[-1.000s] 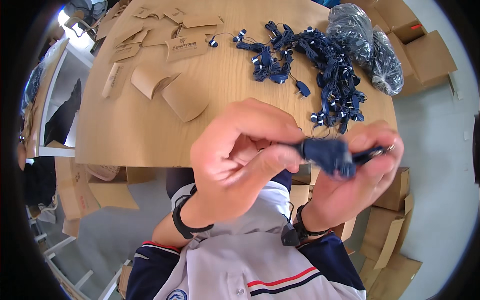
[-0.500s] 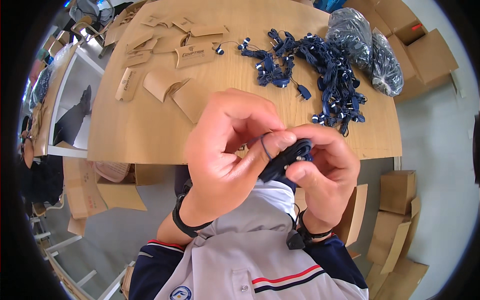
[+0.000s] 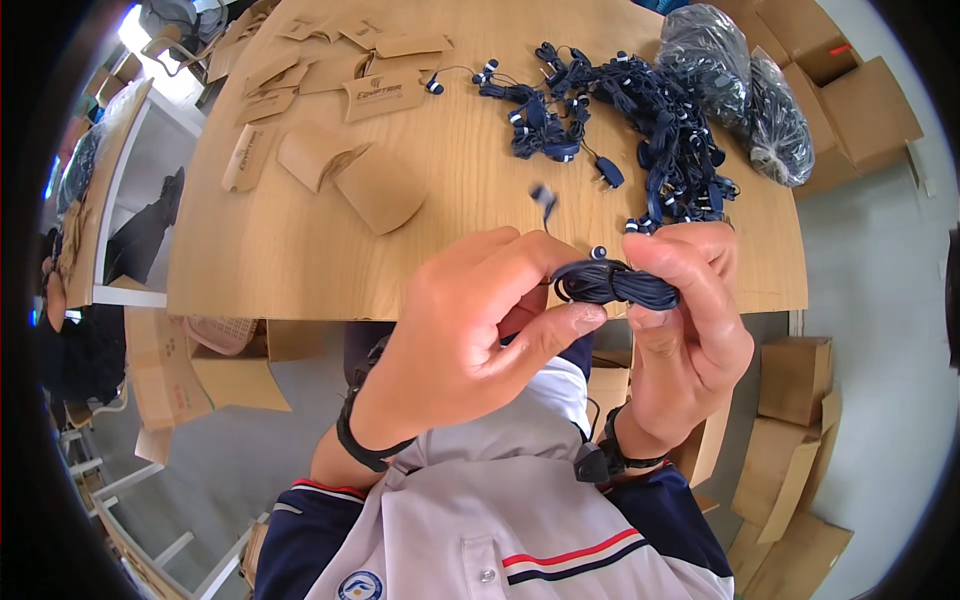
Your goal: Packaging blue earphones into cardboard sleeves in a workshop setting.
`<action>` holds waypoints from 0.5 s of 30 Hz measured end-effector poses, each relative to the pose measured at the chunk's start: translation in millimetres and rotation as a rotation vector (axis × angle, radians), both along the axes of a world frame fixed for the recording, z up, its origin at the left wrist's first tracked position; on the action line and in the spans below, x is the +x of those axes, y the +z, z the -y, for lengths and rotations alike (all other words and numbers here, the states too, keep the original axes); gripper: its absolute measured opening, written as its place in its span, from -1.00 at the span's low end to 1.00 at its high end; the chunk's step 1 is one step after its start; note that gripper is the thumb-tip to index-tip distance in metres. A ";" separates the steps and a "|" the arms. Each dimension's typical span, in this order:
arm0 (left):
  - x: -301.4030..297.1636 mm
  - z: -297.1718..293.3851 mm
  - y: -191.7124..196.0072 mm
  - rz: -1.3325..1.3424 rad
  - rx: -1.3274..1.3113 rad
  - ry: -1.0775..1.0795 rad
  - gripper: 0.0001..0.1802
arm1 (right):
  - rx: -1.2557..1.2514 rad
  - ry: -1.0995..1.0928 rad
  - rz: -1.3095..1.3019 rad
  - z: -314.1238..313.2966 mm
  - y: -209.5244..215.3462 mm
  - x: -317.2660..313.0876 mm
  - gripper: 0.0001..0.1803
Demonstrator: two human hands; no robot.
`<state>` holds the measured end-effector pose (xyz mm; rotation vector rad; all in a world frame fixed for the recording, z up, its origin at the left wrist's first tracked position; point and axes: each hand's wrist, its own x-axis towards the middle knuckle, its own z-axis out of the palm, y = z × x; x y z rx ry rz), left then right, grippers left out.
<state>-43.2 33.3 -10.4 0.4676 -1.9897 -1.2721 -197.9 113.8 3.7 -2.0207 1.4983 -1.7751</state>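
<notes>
A coiled bundle of dark blue earphones [image 3: 612, 284] is held up between my two hands, over the near edge of the table. My left hand [image 3: 490, 320] pinches the bundle's left end between thumb and fingers. Around its right end my right hand [image 3: 685, 320] closes with thumb and index finger. The cord is gathered at its middle by a dark band. One blurred earbud [image 3: 543, 195] dangles on a loose cord beyond my left fingers, and another earbud [image 3: 598, 253] shows just behind the bundle.
Past my right hand lies a heap of dark blue earphones [image 3: 660, 130], with filled clear plastic bags [image 3: 780, 130] beside it. Flat brown card sleeves [image 3: 380, 190] lie on the wooden table [image 3: 300, 240]'s left side. Cardboard boxes [image 3: 795, 380] stand on the floor at right.
The earphone bundle has turned from tilted to nearly level and moved slightly right. The thin loop over my left thumb is off it. An earbud now swings free above my hands.
</notes>
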 end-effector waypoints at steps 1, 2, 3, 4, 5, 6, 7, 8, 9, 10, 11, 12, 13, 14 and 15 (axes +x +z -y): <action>-2.6 -0.8 -5.3 -0.054 -0.061 0.045 -0.81 | -0.003 -0.013 0.052 0.6 -2.1 2.5 -0.60; -5.0 -1.3 -7.8 -0.108 -0.121 0.087 -0.79 | -0.006 -0.029 0.102 0.3 -3.1 5.0 -0.57; -6.3 -3.6 -7.1 -0.110 -0.123 0.088 -0.79 | 0.044 -0.071 0.175 -2.5 -3.2 8.3 -0.51; -6.5 -7.1 -6.2 -0.103 -0.107 0.153 -0.78 | 0.043 -0.070 0.174 -1.0 -4.0 11.0 -0.51; -6.7 -9.3 -5.2 -0.097 -0.091 0.218 -0.76 | 0.034 -0.049 0.274 0.1 -5.2 13.6 -0.49; -5.8 -9.0 -3.3 -0.099 -0.091 0.220 -0.76 | 0.025 -0.026 0.374 0.6 -5.7 15.0 -0.46; -4.1 -8.5 -1.0 -0.011 -0.150 0.263 -0.75 | 0.025 -0.023 0.373 -1.0 -3.8 15.7 -0.46; -2.7 -8.5 0.0 0.078 -0.208 0.309 -0.73 | 0.121 -0.022 0.358 -3.7 -0.6 16.5 -0.44; -3.2 -5.8 -1.0 0.079 -0.209 0.317 -0.73 | 0.217 -0.018 0.343 -5.0 1.9 16.2 -0.41; -4.7 -0.8 -3.3 0.048 -0.428 0.312 -0.71 | 0.218 -0.008 0.343 -4.6 3.2 13.8 -0.41; -3.5 2.7 -5.8 0.022 -0.649 0.305 -0.68 | 0.313 0.025 0.434 -3.3 4.0 11.1 -0.42; -3.5 2.4 -8.3 0.033 -0.653 0.316 -0.68 | 0.410 0.060 0.525 -2.1 4.5 8.1 -0.43; -5.8 1.1 -10.6 -0.004 -0.711 0.361 -0.68 | 0.435 0.113 0.565 -1.4 4.9 4.8 -0.47; -7.0 0.9 -11.1 -0.041 -0.769 0.404 -0.67 | 0.436 0.129 0.568 -1.1 5.4 0.4 -0.47; -5.0 1.5 -10.1 -0.026 -0.811 0.429 -0.69 | 0.527 0.148 0.612 -1.1 5.7 -4.2 -0.48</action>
